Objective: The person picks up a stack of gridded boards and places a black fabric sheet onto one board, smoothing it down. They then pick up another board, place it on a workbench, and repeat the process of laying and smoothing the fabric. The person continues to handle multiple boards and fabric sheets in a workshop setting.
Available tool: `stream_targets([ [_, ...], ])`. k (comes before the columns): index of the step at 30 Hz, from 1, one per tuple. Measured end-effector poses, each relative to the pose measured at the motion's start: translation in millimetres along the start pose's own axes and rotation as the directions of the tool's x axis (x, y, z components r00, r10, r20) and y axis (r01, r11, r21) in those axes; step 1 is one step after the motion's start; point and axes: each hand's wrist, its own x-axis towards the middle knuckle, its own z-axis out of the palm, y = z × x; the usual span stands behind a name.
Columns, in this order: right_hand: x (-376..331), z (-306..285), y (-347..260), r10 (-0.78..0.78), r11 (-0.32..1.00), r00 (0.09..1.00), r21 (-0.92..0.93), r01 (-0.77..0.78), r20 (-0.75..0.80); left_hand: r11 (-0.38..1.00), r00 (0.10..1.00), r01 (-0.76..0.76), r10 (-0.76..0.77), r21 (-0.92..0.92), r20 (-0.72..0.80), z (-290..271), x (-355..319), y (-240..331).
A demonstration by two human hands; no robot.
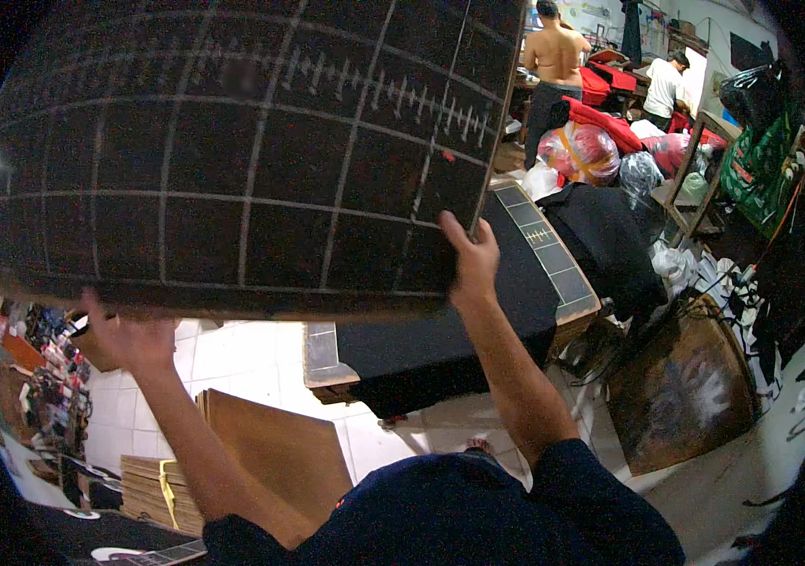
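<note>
Black and ruled with a pale grid, the large board [204, 160] is held up in front of the person, filling the upper left of the view. The right hand [475, 264] grips its right edge near the lower corner, thumb on the face side. The left hand [134, 340] grips the lower edge from beneath; it is blurred, and its fingers are partly hidden.

A board this broad probably handles best with the weight resting on the lower hand while the side hand steadies it against twisting. Since it blocks much of the view ahead, small, slow movements seem wise, with both wrists firm and the corner watched.

Beyond it stands a table covered with black cloth [450, 330], whose corner could catch a careless swing. A brown panel [275, 443] and a stack of boards [152, 495] are down to the left, so footing deserves care on that side. To the right leans a stained board [686, 387]. Farther back are bagged bundles [580, 151] and two people [558, 57], well apart from the board.
</note>
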Motion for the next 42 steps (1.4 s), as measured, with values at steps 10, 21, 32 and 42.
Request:
stream_targets([
  [10, -48, -197, -7, 0.134, 0.801, 0.929, -0.515, -0.306, -0.344, 0.969, 0.931, 0.171, -0.217, 0.176, 0.293, -227, -85, 201],
  [21, 62, -343, 7, 0.113, 0.508, 0.898, -0.752, -0.420, -0.425, 0.187, 0.812, 0.572, 0.005, 0.799, -0.583, -281, -91, -53],
  [32, 58, -325, -13, 0.022, 0.415, 0.880, -0.796, -0.439, -0.474, 0.133, 0.858, 0.513, -0.031, 0.848, -0.513, -304, -60, -92],
  [42, 41, -301, -21, -0.011, 0.056, 0.938, -0.937, -0.345, -0.346, -0.387, 0.969, 0.211, -0.041, 0.898, -0.245, -322, -103, -124],
])
